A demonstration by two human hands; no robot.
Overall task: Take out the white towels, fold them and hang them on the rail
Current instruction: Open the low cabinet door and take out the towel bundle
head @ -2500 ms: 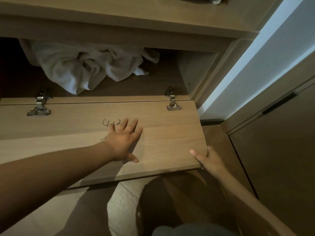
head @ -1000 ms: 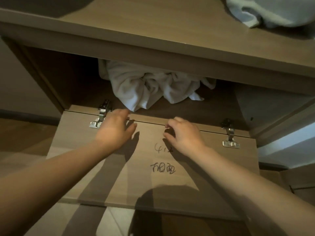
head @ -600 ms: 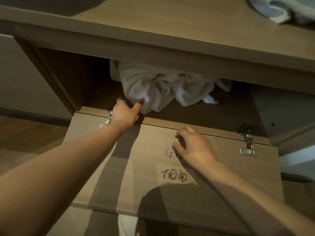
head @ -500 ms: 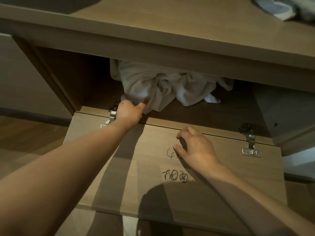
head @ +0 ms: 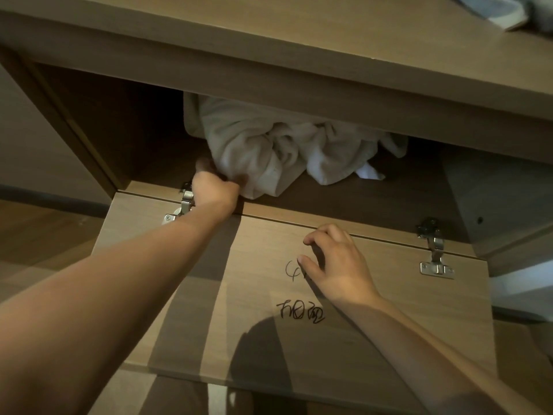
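Since 0.5 s ago: left hand [head: 214, 190] goes from one finger stretched onto the cloth to a closed grip on it. Right hand [head: 335, 265] is almost unmoved.

Left hand: reaches past the door's hinge line into the open compartment. Fingers are curled round the lower left edge of the white towels [head: 278, 154]. Fingertips are hidden in the fabric.

Right hand: palm down over the lowered cabinet door [head: 389, 324], fingers loosely bent, holding nothing. Contact of the fingertips with the door: cannot tell.

White towels: one crumpled heap lying on the compartment floor, centre to left, under the table [head: 269, 31]. Upper part is hidden behind the table's front edge. How many towels are in the heap: cannot tell.

Cabinet door: hinged at its bottom edge and folded down flat toward the camera. Left hinge [head: 182, 205] lies just beside the left wrist; right hinge [head: 434, 253] lies to the right of the right hand. Black handwriting [head: 300, 313] sits on the inner face, its upper line partly covered by the right hand.

Other: pale cloth [head: 523, 10] lies on the table at the upper right, cut off by the frame edge. Wood-pattern floor [head: 45, 235] shows at left.
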